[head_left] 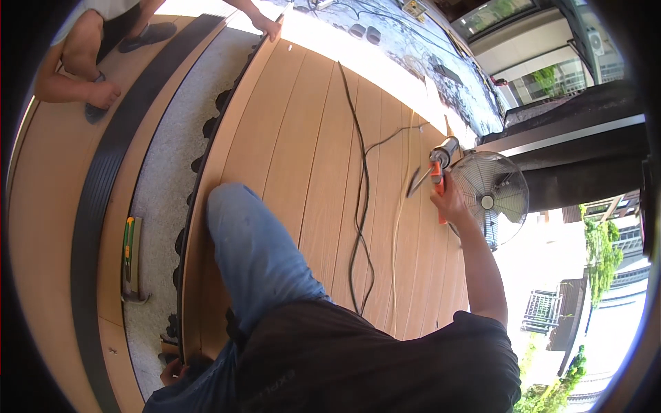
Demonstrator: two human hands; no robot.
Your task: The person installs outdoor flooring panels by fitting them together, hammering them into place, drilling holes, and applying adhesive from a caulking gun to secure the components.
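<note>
My right hand (450,199) is stretched out to the right and closed around the orange handle of a caulking gun (445,153) with a silvery barrel. It is held above wood-coloured deck boards (310,144). Low on the left, my left hand (173,372) is curled at the near end of the outermost deck board (219,162), at its dark-edged side; part of the hand is hidden by my leg and clothing. My bent knee (241,213) in blue jeans rests over the boards.
A round fan (487,202) stands beyond the caulking gun. Black cable (361,199) and a pale cord (401,206) cross the boards. A hammer (135,268) and a green-yellow utility knife (129,237) lie in the grey gap. Another person's hand (267,27) touches the board's far end.
</note>
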